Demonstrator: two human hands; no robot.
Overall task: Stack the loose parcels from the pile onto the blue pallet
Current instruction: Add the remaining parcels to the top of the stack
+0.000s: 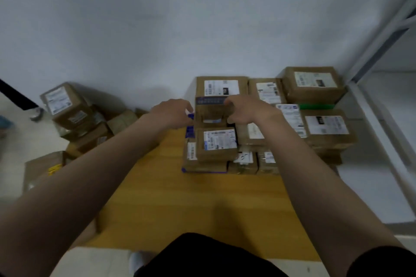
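Observation:
Both my hands hold one small brown parcel (212, 111) with a dark printed strip across its top. My left hand (173, 113) grips its left side and my right hand (244, 109) grips its right side, fingers curled over the edges. The parcel sits among the stacked parcels (324, 128) at the far end of the yellow-brown board (191, 204); whether it rests on them or hangs just above is unclear. Bits of blue (190, 131) show at the stack's left edge. The loose pile of parcels (74, 117) lies on the floor to the left.
A white wall runs behind the stack and pile. A white metal frame (382, 36) stands at the right. A flat brown package (45, 168) lies near my left forearm. My dark trousers and a white shoe (136, 261) are at the bottom edge.

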